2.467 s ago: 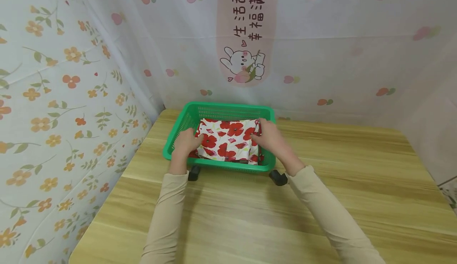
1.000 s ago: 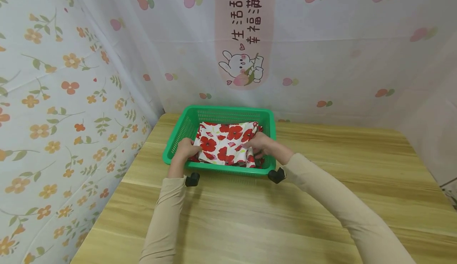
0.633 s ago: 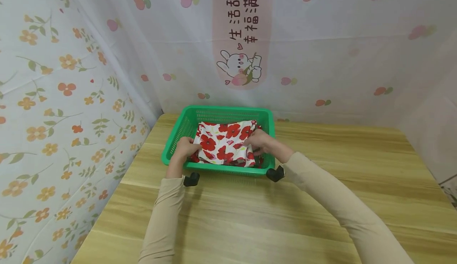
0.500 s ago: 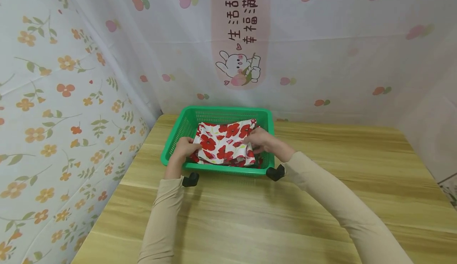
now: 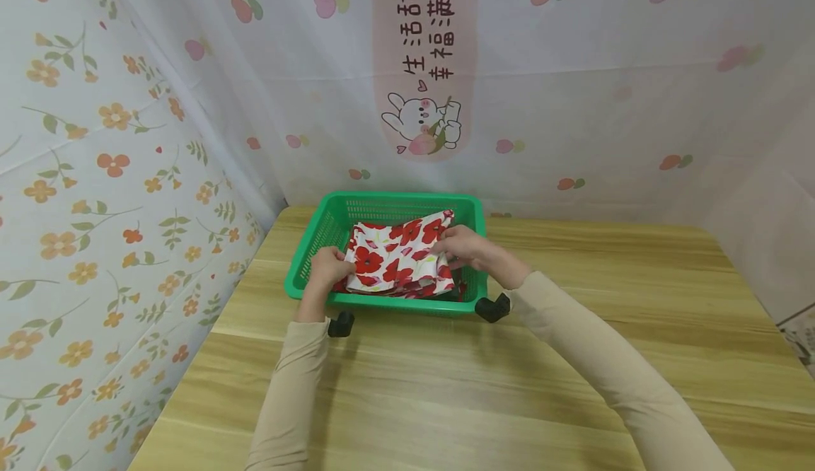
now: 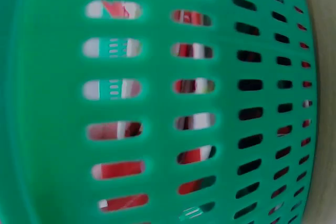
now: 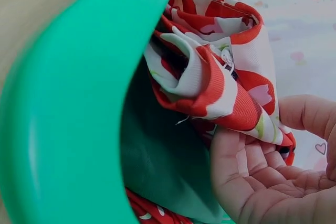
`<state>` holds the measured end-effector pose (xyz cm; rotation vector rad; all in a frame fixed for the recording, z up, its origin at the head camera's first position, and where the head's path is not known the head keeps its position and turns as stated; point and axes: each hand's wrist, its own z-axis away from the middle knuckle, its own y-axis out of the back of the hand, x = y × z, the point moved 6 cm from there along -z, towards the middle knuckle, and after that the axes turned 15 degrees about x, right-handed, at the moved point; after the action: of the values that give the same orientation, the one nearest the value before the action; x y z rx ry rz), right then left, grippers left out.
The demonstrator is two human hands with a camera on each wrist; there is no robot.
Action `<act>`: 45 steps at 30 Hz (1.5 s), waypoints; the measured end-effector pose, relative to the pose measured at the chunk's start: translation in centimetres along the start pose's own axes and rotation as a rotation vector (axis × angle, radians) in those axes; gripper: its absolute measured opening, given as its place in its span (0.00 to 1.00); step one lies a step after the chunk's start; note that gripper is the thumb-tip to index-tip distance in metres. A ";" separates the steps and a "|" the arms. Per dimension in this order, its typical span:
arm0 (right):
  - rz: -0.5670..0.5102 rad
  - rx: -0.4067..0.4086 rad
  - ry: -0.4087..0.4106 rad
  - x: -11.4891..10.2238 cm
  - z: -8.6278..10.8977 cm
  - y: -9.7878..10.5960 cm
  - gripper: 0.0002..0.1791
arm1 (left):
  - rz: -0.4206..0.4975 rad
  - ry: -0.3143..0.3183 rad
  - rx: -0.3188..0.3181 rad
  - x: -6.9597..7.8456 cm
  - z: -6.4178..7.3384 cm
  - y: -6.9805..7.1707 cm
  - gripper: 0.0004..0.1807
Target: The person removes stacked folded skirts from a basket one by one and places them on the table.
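A folded cloth [image 5: 397, 255], white with red poppies, lies in a green plastic basket [image 5: 395, 303] in the head view. My left hand [image 5: 327, 269] grips its left edge, thumb on top and fingers mostly hidden. On the opposite side my right hand [image 5: 471, 248] holds the cloth's right edge, which is raised and tilted. Up close in the right wrist view, rolled layers of the cloth [image 7: 231, 98] sit between the thumb and curled fingers of my right hand [image 7: 273, 182]. The basket's slotted wall [image 6: 63, 103] blocks the left hand in the left wrist view.
More red patterned fabric [image 7: 152, 205] lies lower in the basket. The basket stands on a wooden table [image 5: 407, 393] near its back left corner, close to a printed curtain [image 5: 541, 89]. Black wrist pieces [image 5: 492, 308] hang by the basket's front rim.
My right hand has moved from the cloth's far right corner nearer along its right side. That side has since risen and tilted. My left hand keeps its hold on the left edge.
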<state>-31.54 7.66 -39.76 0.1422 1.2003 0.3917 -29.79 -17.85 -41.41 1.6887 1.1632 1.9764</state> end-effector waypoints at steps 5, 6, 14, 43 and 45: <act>0.011 0.005 0.008 0.2 0.0 -0.2 0.27 | -0.063 -0.120 0.094 1.0 0.7 0.1 0.08; 0.011 0.003 0.008 0.3 0.0 -0.2 0.24 | -0.071 -0.127 0.104 1.1 0.8 0.1 0.10; 0.007 -0.003 0.027 0.6 0.0 -0.3 0.23 | -0.074 -0.102 0.047 1.3 1.1 -0.4 0.18; -0.203 -0.006 0.051 0.5 1.6 4.9 0.30 | 0.460 0.147 -0.111 2.8 1.5 0.5 0.15; -0.219 -0.010 0.065 0.5 1.6 5.1 0.27 | 0.478 0.151 -0.116 3.0 1.6 0.4 0.15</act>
<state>-30.99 12.77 -38.03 -0.0118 1.2630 0.2115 -29.03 -15.51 -39.06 1.9160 0.7107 2.4321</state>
